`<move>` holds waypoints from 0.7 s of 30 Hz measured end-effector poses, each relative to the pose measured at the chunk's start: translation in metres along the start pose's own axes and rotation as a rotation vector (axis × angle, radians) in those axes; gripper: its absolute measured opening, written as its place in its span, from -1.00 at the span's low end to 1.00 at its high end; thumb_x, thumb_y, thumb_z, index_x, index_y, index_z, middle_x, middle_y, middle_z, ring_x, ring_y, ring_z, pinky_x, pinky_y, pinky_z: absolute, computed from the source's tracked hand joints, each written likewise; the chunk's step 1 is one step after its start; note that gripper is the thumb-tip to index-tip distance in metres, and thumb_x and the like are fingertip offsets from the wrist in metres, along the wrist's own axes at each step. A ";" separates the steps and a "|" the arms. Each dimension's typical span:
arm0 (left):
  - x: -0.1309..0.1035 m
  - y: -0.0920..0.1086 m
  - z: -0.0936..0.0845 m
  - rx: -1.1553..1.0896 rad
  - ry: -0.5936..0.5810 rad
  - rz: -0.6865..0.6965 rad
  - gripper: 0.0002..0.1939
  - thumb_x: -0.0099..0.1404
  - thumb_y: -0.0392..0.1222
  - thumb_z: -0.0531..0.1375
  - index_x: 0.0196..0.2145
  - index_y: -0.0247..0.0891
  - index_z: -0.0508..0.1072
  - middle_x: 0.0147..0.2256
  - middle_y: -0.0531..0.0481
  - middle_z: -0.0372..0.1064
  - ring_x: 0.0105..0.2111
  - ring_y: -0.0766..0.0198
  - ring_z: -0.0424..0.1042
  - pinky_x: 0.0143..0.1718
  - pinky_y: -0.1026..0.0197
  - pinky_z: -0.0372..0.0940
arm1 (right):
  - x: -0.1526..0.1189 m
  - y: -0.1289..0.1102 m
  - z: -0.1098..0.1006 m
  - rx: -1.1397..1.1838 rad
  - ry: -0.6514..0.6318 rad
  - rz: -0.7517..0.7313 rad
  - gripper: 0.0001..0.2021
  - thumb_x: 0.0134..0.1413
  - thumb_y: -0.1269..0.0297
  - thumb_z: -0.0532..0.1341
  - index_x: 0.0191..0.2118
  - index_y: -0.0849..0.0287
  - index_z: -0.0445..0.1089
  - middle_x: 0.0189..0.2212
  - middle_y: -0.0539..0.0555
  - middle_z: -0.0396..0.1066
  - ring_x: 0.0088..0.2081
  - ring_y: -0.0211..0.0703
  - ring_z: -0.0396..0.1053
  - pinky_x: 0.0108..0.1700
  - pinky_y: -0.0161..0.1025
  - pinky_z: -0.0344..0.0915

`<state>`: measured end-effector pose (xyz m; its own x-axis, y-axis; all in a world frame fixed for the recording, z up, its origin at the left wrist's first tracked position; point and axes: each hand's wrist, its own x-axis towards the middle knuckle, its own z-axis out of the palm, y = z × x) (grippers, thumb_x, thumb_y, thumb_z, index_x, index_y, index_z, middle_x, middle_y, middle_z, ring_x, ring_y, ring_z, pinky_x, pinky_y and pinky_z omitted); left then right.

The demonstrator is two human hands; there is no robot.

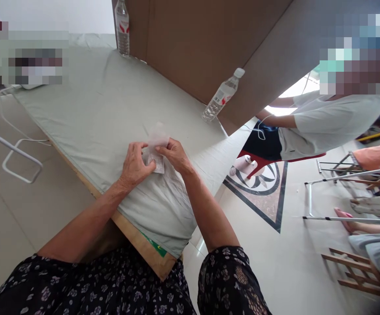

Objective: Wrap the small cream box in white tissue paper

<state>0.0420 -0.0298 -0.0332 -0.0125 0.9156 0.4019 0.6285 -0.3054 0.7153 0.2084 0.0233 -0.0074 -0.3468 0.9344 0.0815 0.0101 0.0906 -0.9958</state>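
The plastic (159, 132), a small translucent piece, is lying between the two hands near the close corner of the desk (134, 232), over the pale cloth (78, 100); whether it is touching the cloth, I cannot tell. The right hand (177, 156) is pinching its right side between thumb and forefinger. The left hand (133, 165) is curving around its left side, fingers bending and thumb set apart from them, the tip meeting the lower part; I cannot tell whether this hand is gripping. A milky part is spreading out beyond the fingertips, and a clearer, crinkled part is showing nearer the wearer, between the hands.

Beyond the hands, a brown carton (206, 48) is standing on the cloth. The near bottle (221, 99) is standing beside its closest corner, the far bottle (123, 37) by its left edge. To the right, a person (334, 127) in a white shirt is sitting on a red seat (262, 168)
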 end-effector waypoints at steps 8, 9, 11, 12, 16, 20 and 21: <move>0.012 -0.004 -0.009 -0.293 -0.275 -0.201 -0.52 0.17 -0.10 0.21 0.04 -0.28 0.38 -0.15 -0.06 0.47 -0.26 0.25 0.44 -0.21 0.17 0.37 | -0.016 -0.003 0.008 -0.028 0.041 -0.023 -0.77 0.02 0.09 0.34 -0.28 0.13 0.48 -0.35 -0.02 0.48 -0.27 -0.19 0.40 -0.12 -0.23 0.37; 0.013 -0.002 -0.011 -0.326 -0.287 -0.213 -0.57 0.16 -0.08 0.21 -0.03 -0.27 0.40 -0.20 -0.03 0.47 -0.29 0.26 0.42 -0.23 0.19 0.35 | -0.019 -0.004 0.008 -0.066 0.062 -0.028 -0.77 0.03 0.08 0.34 -0.29 0.13 0.48 -0.34 -0.01 0.47 -0.26 -0.19 0.40 -0.12 -0.24 0.36; 0.013 0.002 -0.014 -0.386 -0.287 -0.226 -0.63 0.14 -0.04 0.22 -0.12 -0.25 0.40 -0.26 0.01 0.44 -0.33 0.28 0.39 -0.26 0.21 0.31 | -0.024 -0.003 0.007 -0.144 0.091 -0.053 -0.77 0.06 0.06 0.33 -0.30 0.13 0.49 -0.32 0.00 0.49 -0.23 -0.18 0.41 -0.10 -0.23 0.36; 0.013 0.004 -0.016 -0.411 -0.287 -0.231 -0.65 0.14 -0.02 0.23 -0.16 -0.24 0.39 -0.29 0.04 0.42 -0.35 0.29 0.37 -0.29 0.22 0.29 | -0.027 -0.003 0.007 -0.178 0.099 -0.075 -0.77 0.07 0.06 0.33 -0.30 0.12 0.50 -0.31 0.01 0.49 -0.22 -0.17 0.41 -0.09 -0.23 0.36; 0.011 0.006 -0.017 -0.474 -0.315 -0.253 -0.68 0.10 0.04 0.28 -0.31 -0.20 0.35 -0.42 0.11 0.29 -0.44 0.33 0.25 -0.41 0.27 0.16 | -0.038 0.002 0.003 -0.291 0.089 -0.209 -0.82 0.15 0.11 0.33 -0.33 0.10 0.52 -0.24 0.04 0.54 -0.12 -0.12 0.47 0.03 -0.15 0.37; 0.010 0.003 -0.016 -0.531 -0.321 -0.236 -0.70 0.06 0.02 0.28 -0.37 -0.19 0.31 -0.35 0.05 0.37 -0.40 0.31 0.30 -0.38 0.27 0.20 | -0.055 0.002 -0.001 -0.447 0.023 -0.311 -0.89 0.24 0.20 0.28 -0.20 0.04 0.55 -0.10 0.08 0.57 0.03 -0.07 0.49 0.20 -0.04 0.35; 0.011 0.003 -0.016 -0.536 -0.325 -0.239 -0.71 0.06 0.01 0.27 -0.37 -0.19 0.31 -0.31 0.03 0.40 -0.38 0.30 0.32 -0.37 0.27 0.22 | -0.060 0.002 -0.002 -0.492 0.007 -0.325 -0.88 0.24 0.20 0.30 -0.14 0.03 0.54 -0.04 0.10 0.56 0.08 -0.05 0.48 0.23 -0.01 0.34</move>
<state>0.0309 -0.0251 -0.0178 0.1842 0.9807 0.0651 0.1631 -0.0958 0.9819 0.2314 -0.0321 -0.0139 -0.3987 0.8342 0.3809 0.3386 0.5199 -0.7842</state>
